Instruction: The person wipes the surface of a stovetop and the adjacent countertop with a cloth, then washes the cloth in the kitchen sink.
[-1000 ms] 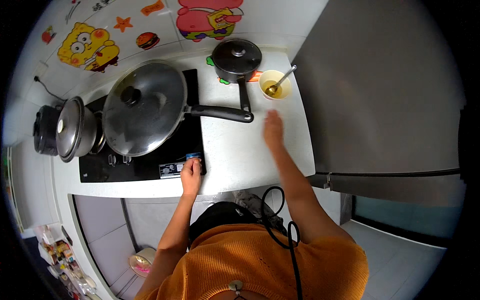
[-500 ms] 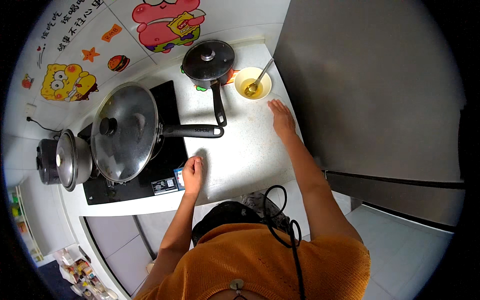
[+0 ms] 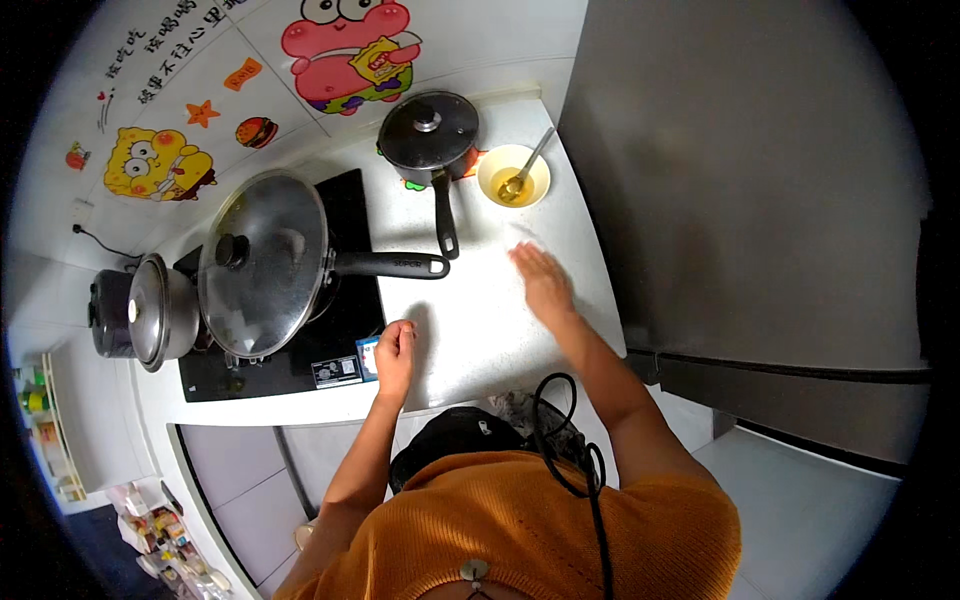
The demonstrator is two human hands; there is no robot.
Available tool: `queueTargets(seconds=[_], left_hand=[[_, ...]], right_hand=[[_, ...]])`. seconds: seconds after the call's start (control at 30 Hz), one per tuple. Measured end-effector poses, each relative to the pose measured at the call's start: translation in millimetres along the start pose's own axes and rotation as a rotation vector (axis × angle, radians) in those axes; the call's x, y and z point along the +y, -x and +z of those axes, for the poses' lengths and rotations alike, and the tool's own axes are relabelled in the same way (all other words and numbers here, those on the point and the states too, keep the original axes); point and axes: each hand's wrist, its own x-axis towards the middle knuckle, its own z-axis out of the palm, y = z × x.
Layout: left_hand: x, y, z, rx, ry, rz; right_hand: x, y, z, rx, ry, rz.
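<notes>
My right hand (image 3: pixel 543 285) is over the white counter (image 3: pixel 470 330), fingers stretched out and slightly blurred, with nothing seen in its grip. A faint pale patch lies by its fingertips, too unclear to name. Just beyond it stands a cream bowl (image 3: pixel 541 184) with some yellow liquid and a metal spoon (image 3: pixel 534 160) leaning on the rim. My left hand (image 3: pixel 396 358) is curled into a loose fist at the counter's near part, beside the black cooktop (image 3: pixel 345 215). No object shows in it.
A lidded frying pan (image 3: pixel 265 270) sits on the cooktop, its handle (image 3: pixel 395 264) reaching over the counter. Behind are a lidded black saucepan (image 3: pixel 430 140), and at left a steel pot (image 3: pixel 180 315) and dark cooker (image 3: pixel 108 315). A tall grey fridge (image 3: pixel 740 200) borders the right.
My right hand has swept nearer to me and left, away from the bowl and the counter's right edge. The left fist looks almost unmoved. The whole view has shifted slightly.
</notes>
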Motion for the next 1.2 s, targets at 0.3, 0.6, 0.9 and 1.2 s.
queueTargets(seconds=[0.3,0.6,0.9,1.2], left_hand=[[-14.3,13.4,-4.9,0.021,-0.039,-0.047],[-12.6,6.5,6.3,0.004,-0.151,0.005],[18.7,-24.1,49.2,-0.15,-0.201,0.16],[41.7,-60.3,114.6,-0.179,-0.234,0.427]], right_hand=[[34.1,-44.8,-11.5,-0.045,0.048,-0.019],[72.3,-44.0,-16.6,0.019,0.008,0.023],[67.4,-58.9,-24.6,-0.047,0.106,0.118],[79.3,-48.7,-31.7,-0.145,0.029,0.157]])
